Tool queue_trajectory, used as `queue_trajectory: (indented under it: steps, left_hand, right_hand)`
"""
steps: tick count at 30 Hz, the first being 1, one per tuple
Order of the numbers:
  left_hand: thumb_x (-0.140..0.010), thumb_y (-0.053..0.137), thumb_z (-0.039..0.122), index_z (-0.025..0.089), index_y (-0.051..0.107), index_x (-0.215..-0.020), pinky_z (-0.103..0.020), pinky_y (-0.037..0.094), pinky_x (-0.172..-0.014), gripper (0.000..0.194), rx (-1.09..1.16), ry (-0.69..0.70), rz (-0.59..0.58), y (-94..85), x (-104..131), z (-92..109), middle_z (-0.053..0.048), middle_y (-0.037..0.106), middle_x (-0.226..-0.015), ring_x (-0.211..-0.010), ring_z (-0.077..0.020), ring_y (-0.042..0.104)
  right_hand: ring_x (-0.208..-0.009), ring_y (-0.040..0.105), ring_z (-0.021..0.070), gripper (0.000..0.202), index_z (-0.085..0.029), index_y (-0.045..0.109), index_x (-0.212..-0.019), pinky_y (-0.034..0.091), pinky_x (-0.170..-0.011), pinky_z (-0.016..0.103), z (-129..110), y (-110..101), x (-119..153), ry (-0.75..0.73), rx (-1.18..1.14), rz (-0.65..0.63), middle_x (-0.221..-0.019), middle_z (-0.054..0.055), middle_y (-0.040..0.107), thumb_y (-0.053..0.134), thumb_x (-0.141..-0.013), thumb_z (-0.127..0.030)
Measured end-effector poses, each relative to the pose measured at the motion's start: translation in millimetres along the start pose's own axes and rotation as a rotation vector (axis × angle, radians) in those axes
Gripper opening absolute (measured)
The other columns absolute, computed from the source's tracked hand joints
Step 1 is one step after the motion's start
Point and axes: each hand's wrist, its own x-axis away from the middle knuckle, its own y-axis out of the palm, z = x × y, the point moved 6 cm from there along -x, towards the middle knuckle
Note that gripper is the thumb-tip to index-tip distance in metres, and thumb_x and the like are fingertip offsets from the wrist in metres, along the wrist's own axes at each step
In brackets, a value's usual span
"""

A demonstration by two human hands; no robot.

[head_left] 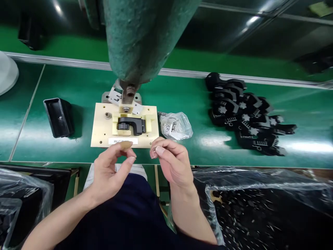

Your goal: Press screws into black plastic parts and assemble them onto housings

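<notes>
My left hand (111,170) hovers at the front edge of the fixture, thumb and fingers apart, a tan covering on one fingertip. Nothing shows between its fingers. To its right, my right hand (174,159) pinches a tiny metal part (154,149) between thumb and forefinger; its exact kind is too small to tell. Beyond both hands lies the cream fixture plate (97,130), with a label along its front. A black hooked plastic part (135,123) rests in the plate's nest. Over it stands the metal press head (127,93), below a green machine column (145,38).
A crumpled clear plastic bag (178,125) sits right of the fixture. Black plastic parts (247,114) are heaped farther right. An empty-looking black box (58,118) stands at left. Below the table edge, a lined bin (244,215) holds many small dark pieces.
</notes>
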Motion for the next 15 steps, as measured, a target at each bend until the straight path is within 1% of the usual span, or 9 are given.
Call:
queue_trajectory:
  steps: [1, 2, 3, 4, 6, 8, 9, 11, 15]
  left_hand:
    - [-0.083, 0.064, 0.013, 0.018, 0.065, -0.107, -0.026, 0.056, -0.072, 0.024, 0.033, -0.064, 0.007, 2.4, -0.3, -2.9, -0.001, 0.066, -0.077, -0.073, -0.0126, 0.064]
    - [-0.083, 0.065, 0.014, 0.017, 0.065, -0.104, -0.025, 0.056, -0.071, 0.022, 0.068, -0.122, 0.014, 4.4, -0.3, -5.4, -0.001, 0.067, -0.075, -0.072, -0.0122, 0.064]
    - [-0.083, 0.066, 0.016, 0.017, 0.065, -0.103, -0.025, 0.056, -0.071, 0.020, 0.103, -0.173, 0.020, 5.9, 0.0, -7.7, -0.001, 0.067, -0.075, -0.071, -0.0121, 0.065]
    - [-0.082, 0.067, 0.017, 0.017, 0.064, -0.102, -0.025, 0.056, -0.072, 0.020, 0.134, -0.221, 0.024, 7.0, 0.6, -9.9, -0.001, 0.069, -0.076, -0.072, -0.0122, 0.066]
    - [-0.081, 0.069, 0.019, 0.017, 0.064, -0.102, -0.025, 0.057, -0.074, 0.022, 0.180, -0.296, 0.039, 7.3, 2.2, -13.7, -0.003, 0.072, -0.081, -0.075, -0.0131, 0.068]
    - [-0.081, 0.070, 0.020, 0.017, 0.064, -0.103, -0.025, 0.058, -0.075, 0.023, 0.193, -0.343, 0.069, 4.8, 4.1, -16.7, -0.004, 0.074, -0.085, -0.077, -0.0138, 0.069]
    - [-0.081, 0.070, 0.021, 0.017, 0.064, -0.102, -0.025, 0.058, -0.076, 0.023, 0.191, -0.358, 0.085, 3.2, 5.0, -17.8, -0.004, 0.075, -0.086, -0.077, -0.0139, 0.070]
    - [-0.081, 0.070, 0.022, 0.017, 0.065, -0.102, -0.024, 0.058, -0.077, 0.022, 0.184, -0.379, 0.101, 0.6, 6.1, -19.8, -0.004, 0.075, -0.086, -0.078, -0.0140, 0.070]
    - [-0.080, 0.071, 0.022, 0.017, 0.064, -0.101, -0.023, 0.057, -0.074, 0.022, 0.211, -0.379, 0.124, -1.7, 4.8, -23.3, -0.002, 0.074, -0.082, -0.077, -0.0129, 0.069]
  right_hand:
    - [-0.053, 0.053, 0.0108, 0.012, -0.018, 0.063, -0.068, 0.046, -0.050, 0.025, 1.4, 5.9, 1.6, -0.027, 0.044, -0.003, -0.063, -0.001, 0.057, 0.064, -0.079, -0.022]
    - [-0.055, 0.054, 0.0112, 0.011, -0.018, 0.063, -0.071, 0.047, -0.051, 0.026, 0.8, 10.1, 3.5, -0.087, 0.120, 0.013, -0.065, 0.000, 0.058, 0.063, -0.081, -0.021]
    - [-0.057, 0.055, 0.0115, 0.009, -0.019, 0.064, -0.074, 0.048, -0.052, 0.026, -2.0, 13.3, 6.2, -0.183, 0.225, 0.046, -0.068, 0.000, 0.060, 0.061, -0.083, -0.019]
    - [-0.060, 0.057, 0.0120, 0.007, -0.019, 0.065, -0.079, 0.049, -0.054, 0.026, -6.8, 16.3, 10.1, -0.311, 0.353, 0.089, -0.072, 0.001, 0.062, 0.061, -0.083, -0.015]
    - [-0.067, 0.060, 0.0133, 0.014, -0.020, 0.065, -0.087, 0.052, -0.058, 0.027, -16.5, 25.0, 21.3, -0.595, 0.625, 0.151, -0.079, 0.003, 0.065, 0.061, -0.081, -0.008]
    - [-0.069, 0.061, 0.0148, 0.023, -0.020, 0.064, -0.093, 0.052, -0.058, 0.027, -19.4, 35.3, 31.2, -0.808, 0.838, 0.137, -0.082, 0.005, 0.066, 0.063, -0.078, -0.003]
    - [-0.069, 0.061, 0.0155, 0.025, -0.020, 0.064, -0.096, 0.052, -0.057, 0.028, -18.4, 39.1, 34.0, -0.870, 0.910, 0.112, -0.083, 0.006, 0.066, 0.063, -0.078, -0.002]
    - [-0.071, 0.062, 0.0169, 0.028, -0.018, 0.063, -0.099, 0.052, -0.056, 0.028, -15.3, 43.1, 36.5, -0.932, 0.988, 0.066, -0.084, 0.007, 0.066, 0.063, -0.078, -0.001]
    - [-0.078, 0.063, 0.0192, 0.033, -0.019, 0.063, -0.105, 0.055, -0.059, 0.031, -10.8, 45.7, 36.9, -0.937, 0.977, 0.024, -0.088, 0.009, 0.066, 0.064, -0.077, -0.002]
